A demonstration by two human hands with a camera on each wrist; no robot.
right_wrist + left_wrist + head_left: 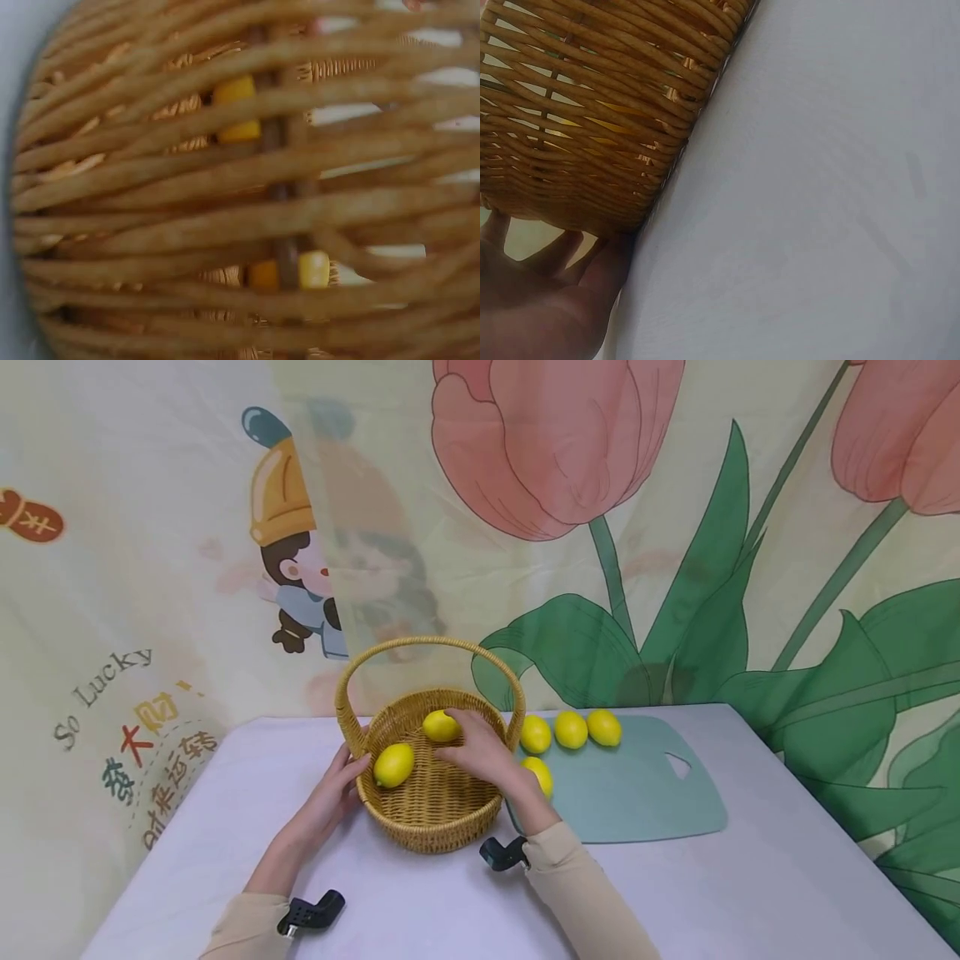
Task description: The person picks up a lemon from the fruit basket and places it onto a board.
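In the head view, a round woven basket [435,839] with an arched handle [431,642] stands on the table. My left hand [341,781] rests against the basket's left side, thumb near the rim; in the left wrist view its fingers [551,255] touch the outer weave. My right hand [483,747] reaches inside over the right rim, fingertips on the right end of a lemon [438,725] at the back. Its thumb stands apart, below that lemon. Another lemon [394,765] lies at the basket's left. Through the weave [360,217], the right wrist view shows yellow patches.
A pale green cutting board [622,802] lies right of the basket. Three lemons [571,729] sit in a row along its back edge, and another lemon [538,777] is partly hidden by my right forearm. A printed curtain [675,568] hangs behind the white table [420,902].
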